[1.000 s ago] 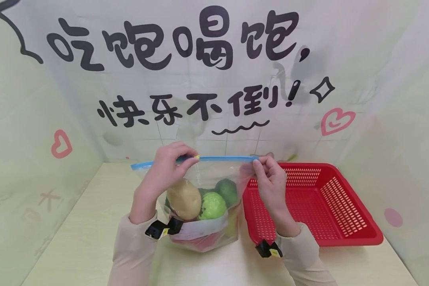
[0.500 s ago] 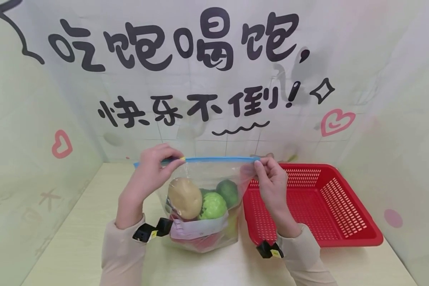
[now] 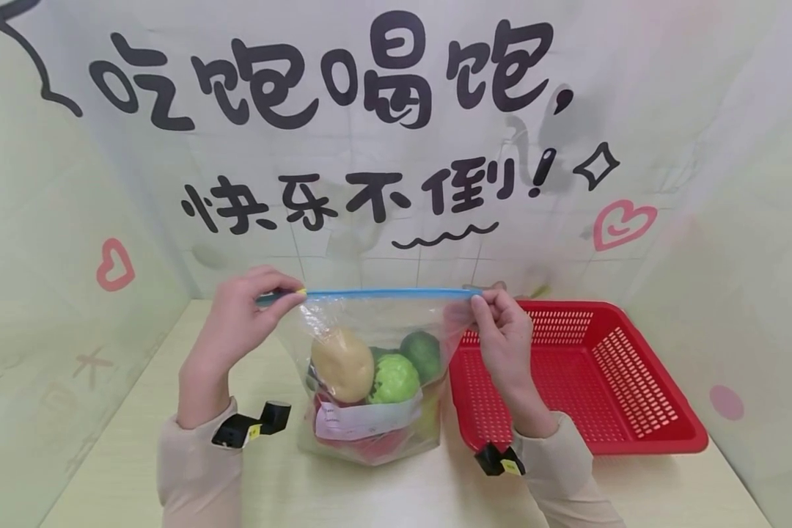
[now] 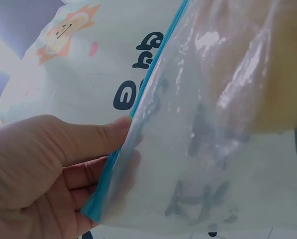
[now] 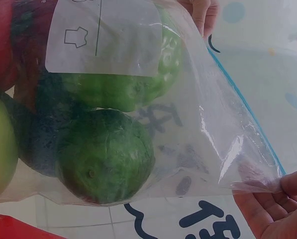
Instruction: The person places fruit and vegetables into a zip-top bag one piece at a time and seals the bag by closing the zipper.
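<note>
A clear zip bag (image 3: 369, 312) with a blue seal stands on the table, filled with produce. Through its film show a potato-like tan item (image 3: 342, 364), a bumpy light green item (image 3: 396, 379) and a dark green round one (image 3: 421, 356); a white label crosses the front. My left hand (image 3: 240, 315) pinches the blue seal near its left end, thumb on the near side, at a small yellow slider. With thumb and fingers my right hand (image 3: 504, 341) holds the seal's right corner, seen also in the right wrist view.
A red perforated basket (image 3: 633, 352) stands to the right of the bag, close against it. Behind the table rises a pale printed curtain (image 3: 396, 147) with black lettering. Black cameras are strapped at both wrists.
My left hand has slid leftward along the blue seal with the yellow slider, from mid-bag to near the left end. The right hand stays at the right corner.
</note>
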`<state>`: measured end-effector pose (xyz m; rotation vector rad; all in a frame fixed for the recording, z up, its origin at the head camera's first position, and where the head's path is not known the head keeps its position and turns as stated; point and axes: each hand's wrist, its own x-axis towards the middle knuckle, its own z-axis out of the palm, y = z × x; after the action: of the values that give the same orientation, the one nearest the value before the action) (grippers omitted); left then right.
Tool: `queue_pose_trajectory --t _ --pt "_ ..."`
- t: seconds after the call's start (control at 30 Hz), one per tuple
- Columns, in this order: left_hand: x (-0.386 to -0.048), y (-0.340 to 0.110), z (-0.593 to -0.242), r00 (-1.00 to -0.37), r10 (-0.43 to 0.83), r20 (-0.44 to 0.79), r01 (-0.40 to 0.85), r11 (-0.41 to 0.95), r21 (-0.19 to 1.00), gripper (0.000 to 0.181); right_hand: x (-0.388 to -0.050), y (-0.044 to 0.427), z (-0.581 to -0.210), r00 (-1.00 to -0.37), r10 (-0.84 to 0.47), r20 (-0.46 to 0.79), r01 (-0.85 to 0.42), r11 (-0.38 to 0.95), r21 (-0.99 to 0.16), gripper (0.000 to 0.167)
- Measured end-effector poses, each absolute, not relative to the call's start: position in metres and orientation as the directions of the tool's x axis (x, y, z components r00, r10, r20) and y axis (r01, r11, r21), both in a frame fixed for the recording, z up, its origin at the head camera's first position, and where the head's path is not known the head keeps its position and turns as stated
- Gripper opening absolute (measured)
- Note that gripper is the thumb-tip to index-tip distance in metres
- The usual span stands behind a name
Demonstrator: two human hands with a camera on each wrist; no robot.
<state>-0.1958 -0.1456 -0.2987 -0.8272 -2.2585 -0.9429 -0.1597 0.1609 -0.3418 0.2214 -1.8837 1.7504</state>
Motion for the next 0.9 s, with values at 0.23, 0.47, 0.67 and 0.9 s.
queue_pose_trajectory --t 0.23,0.47,0.67,0.9 --pt "-0.1941 -0.1505 -0.2997 -0.627 0.311 0.714 0.729 0.558 0.397 0.01 -0.1592 0.16 -0.3401 -0.832 0.228 0.505 -0.483 0.148 -0.863 0.014" --pt "-0.1932 -0.1528 -0.301 -0.616 0.305 0.726 0.738 0.545 0.398 0.012 -0.1589 0.1593 -0.3401 -0.83 0.229 0.508 -0.487 0.147 -0.861 0.014" --pt "-0.1948 -0.1542 -0.3038 -0.592 0.3 0.748 0.757 0.524 0.39 0.014 -0.1595 0.1594 -0.3407 -0.827 0.245 0.506 -0.49 0.127 -0.862 0.014" --pt "-0.1947 -0.1557 -0.3047 -0.553 0.306 0.775 0.794 0.475 0.379 0.017 -0.1586 0.1588 -0.3414 -0.817 0.238 0.525 -0.504 0.147 -0.851 0.013"
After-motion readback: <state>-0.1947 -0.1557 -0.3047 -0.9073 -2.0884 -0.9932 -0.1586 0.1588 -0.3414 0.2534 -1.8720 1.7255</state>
